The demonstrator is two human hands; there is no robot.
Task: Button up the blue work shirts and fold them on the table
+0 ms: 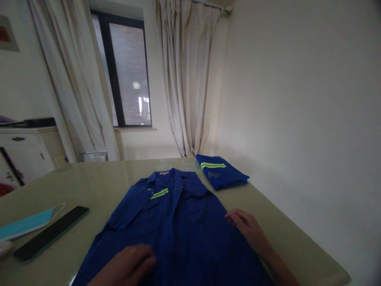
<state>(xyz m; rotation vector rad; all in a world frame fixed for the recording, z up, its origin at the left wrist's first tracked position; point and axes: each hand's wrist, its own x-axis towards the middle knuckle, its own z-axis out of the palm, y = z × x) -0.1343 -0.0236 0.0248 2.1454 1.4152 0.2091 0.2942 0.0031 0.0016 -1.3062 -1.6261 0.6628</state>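
Note:
A dark blue work jacket (193, 226) with yellow-green reflective stripes lies front up on the table, its collar at the far end. Its left-hand sleeve is folded over onto the front, and the near end runs out of view. Over the lower left part of the jacket is my left hand (131, 262), slightly blurred, with loosely bent fingers and nothing visible in them. My right hand (247, 228) is at the jacket's right edge, fingers stretched toward the cloth and holding nothing that I can make out.
Beyond the jacket, a folded blue garment (224, 172) with a reflective stripe lies by the wall. To the left on the greenish table (98, 174) are a black phone (52, 234) and a light blue face mask (29, 223). A white wall (303, 119) borders the right side.

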